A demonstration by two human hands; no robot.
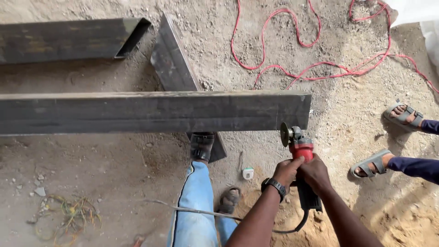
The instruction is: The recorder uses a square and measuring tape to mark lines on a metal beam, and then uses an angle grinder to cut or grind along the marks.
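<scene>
I have the grinder (299,158) gripped in both hands, low and to the right of my knees. My left hand (287,171) (the one with the black watch (275,186)) is wrapped round the red body from the left, and my right hand (314,174) is closed over the body just behind it, fingers curled tight on the tool. The disc (286,134) stands on edge right at the near face of the long beam (155,112), close to its right end, where a thin pale line runs down the steel. I cannot tell whether the disc is already touching the metal or just shy of it.

The beam lies across in front of me, resting on a shorter bar (176,68) that angles away under it, and my left foot (201,145) is planted on that bar's near end. A third bar (68,39) lies off at the top left.

As I judge it, this is the start of a cut near the beam's end. The next move calls for a firm two-handed hold, the disc kept square to the line, and steady pressure into the face.

The tape (247,173) sits on the dirt by my feet, the red cable (320,68) loops beyond the beam, and another person's sandalled feet (388,137) stand to my right.
</scene>
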